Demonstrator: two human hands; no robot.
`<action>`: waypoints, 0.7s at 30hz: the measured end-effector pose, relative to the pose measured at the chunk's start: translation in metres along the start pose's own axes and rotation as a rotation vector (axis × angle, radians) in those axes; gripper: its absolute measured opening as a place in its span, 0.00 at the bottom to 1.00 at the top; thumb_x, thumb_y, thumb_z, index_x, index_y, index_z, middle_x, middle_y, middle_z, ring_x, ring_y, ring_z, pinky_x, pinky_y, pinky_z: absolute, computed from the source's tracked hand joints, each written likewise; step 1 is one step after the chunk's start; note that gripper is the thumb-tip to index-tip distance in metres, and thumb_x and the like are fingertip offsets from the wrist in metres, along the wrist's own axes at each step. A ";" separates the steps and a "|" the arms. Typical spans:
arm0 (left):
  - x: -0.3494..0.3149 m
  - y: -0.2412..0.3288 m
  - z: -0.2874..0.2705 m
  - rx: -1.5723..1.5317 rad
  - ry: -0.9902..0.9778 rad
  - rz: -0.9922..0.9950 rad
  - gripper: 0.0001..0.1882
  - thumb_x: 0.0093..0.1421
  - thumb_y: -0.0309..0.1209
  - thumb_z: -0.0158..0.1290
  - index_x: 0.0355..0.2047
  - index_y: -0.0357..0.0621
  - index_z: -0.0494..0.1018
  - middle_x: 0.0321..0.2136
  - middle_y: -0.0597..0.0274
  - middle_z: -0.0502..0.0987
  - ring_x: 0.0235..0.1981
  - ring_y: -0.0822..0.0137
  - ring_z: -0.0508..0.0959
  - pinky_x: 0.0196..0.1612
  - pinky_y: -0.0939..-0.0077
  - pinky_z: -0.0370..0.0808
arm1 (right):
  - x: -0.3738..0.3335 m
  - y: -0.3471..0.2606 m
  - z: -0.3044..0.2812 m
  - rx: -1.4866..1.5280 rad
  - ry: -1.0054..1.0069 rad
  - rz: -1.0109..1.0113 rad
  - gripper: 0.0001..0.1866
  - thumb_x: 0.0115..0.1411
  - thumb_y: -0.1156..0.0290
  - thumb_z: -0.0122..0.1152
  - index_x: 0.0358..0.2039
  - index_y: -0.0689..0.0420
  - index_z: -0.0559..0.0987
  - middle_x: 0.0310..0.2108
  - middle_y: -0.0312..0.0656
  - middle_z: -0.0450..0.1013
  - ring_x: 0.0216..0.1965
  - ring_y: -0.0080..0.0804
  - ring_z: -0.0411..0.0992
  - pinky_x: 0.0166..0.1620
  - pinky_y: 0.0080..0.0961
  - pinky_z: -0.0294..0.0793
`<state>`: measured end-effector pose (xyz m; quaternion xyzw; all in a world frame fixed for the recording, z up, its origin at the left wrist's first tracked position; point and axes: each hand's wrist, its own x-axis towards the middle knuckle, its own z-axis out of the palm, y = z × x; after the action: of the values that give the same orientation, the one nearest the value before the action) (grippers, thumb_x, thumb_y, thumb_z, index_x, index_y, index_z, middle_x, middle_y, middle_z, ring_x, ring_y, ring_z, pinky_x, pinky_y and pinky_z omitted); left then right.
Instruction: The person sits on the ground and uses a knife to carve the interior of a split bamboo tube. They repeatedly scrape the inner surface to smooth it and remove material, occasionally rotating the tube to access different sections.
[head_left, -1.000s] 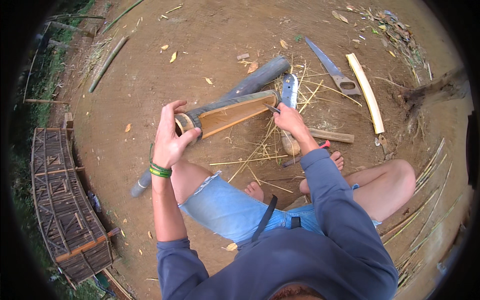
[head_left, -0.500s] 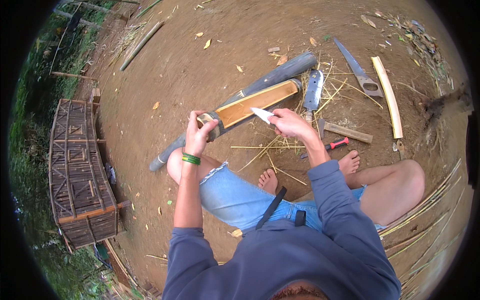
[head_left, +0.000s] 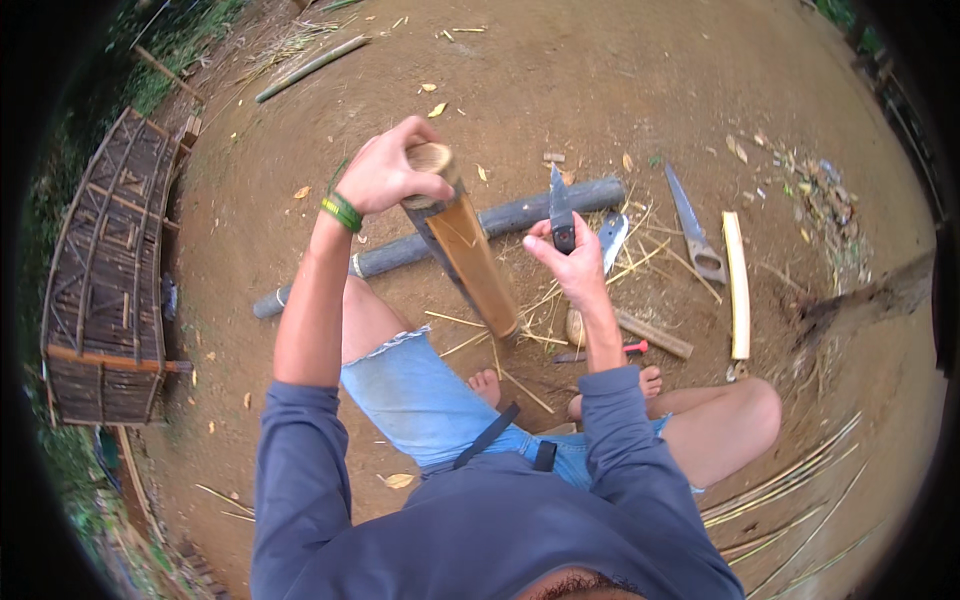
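My left hand (head_left: 392,172) grips the top end of a split bamboo section (head_left: 468,250), which stands tilted with its lower end on the ground near my feet. Its cut inner face is tan. My right hand (head_left: 575,262) holds a knife (head_left: 560,207) with a dark handle, blade pointing up and away, a little to the right of the bamboo and not touching it. I sit on bare earth with legs bent, wearing denim shorts and a blue long-sleeved top, a green band on my left wrist.
A long grey bamboo pole (head_left: 440,243) lies on the dirt behind the split piece. A hand saw (head_left: 694,225), a broad blade (head_left: 611,236), a pale bamboo slat (head_left: 737,285) and thin splints lie right. A slatted bamboo crate (head_left: 105,290) stands left.
My left hand has raised the bamboo section from lying nearly flat to standing steeply on end. My right hand has lifted the knife so its blade points upward.
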<state>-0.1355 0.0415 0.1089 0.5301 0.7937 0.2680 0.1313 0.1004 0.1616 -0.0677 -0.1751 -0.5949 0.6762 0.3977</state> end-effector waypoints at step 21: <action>0.008 -0.049 0.169 -1.047 -0.026 -0.217 0.41 0.63 0.53 0.58 0.68 0.43 0.61 0.59 0.42 0.74 0.62 0.53 0.72 0.68 0.58 0.63 | 0.023 0.008 -0.025 0.044 0.254 -0.070 0.23 0.52 0.69 0.82 0.42 0.56 0.74 0.33 0.32 0.75 0.30 0.17 0.71 0.34 0.16 0.72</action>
<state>-0.0932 0.0828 -0.0566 0.3119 0.6025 0.6062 0.4150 0.1008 0.1955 -0.0752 -0.2297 -0.5304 0.6473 0.4970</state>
